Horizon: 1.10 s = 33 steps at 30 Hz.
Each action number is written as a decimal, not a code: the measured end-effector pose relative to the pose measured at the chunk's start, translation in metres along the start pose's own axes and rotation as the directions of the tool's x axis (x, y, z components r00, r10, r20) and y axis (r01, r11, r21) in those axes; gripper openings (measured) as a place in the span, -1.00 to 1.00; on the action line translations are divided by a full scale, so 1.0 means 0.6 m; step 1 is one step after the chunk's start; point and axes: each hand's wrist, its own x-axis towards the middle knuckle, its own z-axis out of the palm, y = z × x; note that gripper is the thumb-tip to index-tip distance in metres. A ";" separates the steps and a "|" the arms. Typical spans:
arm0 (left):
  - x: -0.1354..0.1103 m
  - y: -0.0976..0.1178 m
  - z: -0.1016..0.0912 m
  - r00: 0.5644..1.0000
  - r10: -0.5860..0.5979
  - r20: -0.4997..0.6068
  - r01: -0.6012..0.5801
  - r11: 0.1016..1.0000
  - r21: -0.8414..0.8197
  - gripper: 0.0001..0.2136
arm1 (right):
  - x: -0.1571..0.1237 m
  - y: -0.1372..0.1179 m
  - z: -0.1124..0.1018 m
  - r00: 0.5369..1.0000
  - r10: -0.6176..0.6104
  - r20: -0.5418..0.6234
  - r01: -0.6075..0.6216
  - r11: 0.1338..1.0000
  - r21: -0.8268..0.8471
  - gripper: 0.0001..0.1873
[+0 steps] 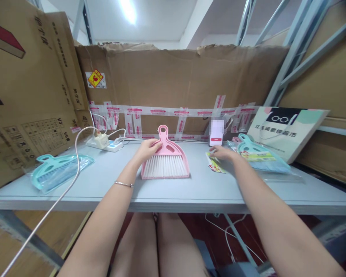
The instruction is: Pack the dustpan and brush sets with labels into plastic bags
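A pink dustpan [185, 161] lies near the middle of the table with a white-bristled brush [165, 165] nested in it, handle pointing away from me. My left hand [149, 149] holds the set at its upper left side, fingers curled by the handle. To the right, my right hand [222, 153] has its fingers closed at the upper edge of a colourful printed card [217, 165], which lies on the table. Part of the card is hidden under the hand.
A bagged turquoise dustpan set [57, 169] lies at the left; another turquoise set [256, 148] is at the right. A power strip [103, 142], a white cable [76, 157] and a phone [216, 132] are toward the back. Cardboard [161, 80] walls the rear; a printed box [282, 130] leans right.
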 end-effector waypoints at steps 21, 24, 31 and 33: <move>-0.001 -0.001 0.000 0.999 -0.035 0.004 0.035 0.999 -0.029 -0.67 | 0.027 0.002 -0.033 0.973 -0.118 0.197 0.108 0.992 0.062 -0.75; -0.001 0.000 0.001 0.998 -0.060 0.007 0.060 0.996 -0.060 -0.67 | -0.012 -0.044 -0.070 0.966 -0.206 0.158 0.169 0.960 0.221 -0.74; -0.002 -0.003 0.000 0.994 -0.113 0.006 0.113 0.979 -0.168 -0.69 | -0.178 -0.196 -0.089 0.816 -0.576 -0.055 0.388 0.475 0.790 -0.72; -0.002 -0.005 -0.001 0.992 -0.128 0.001 0.126 0.976 -0.176 -0.69 | -0.195 -0.223 -0.049 0.780 -0.625 -0.045 0.380 0.415 0.826 -0.68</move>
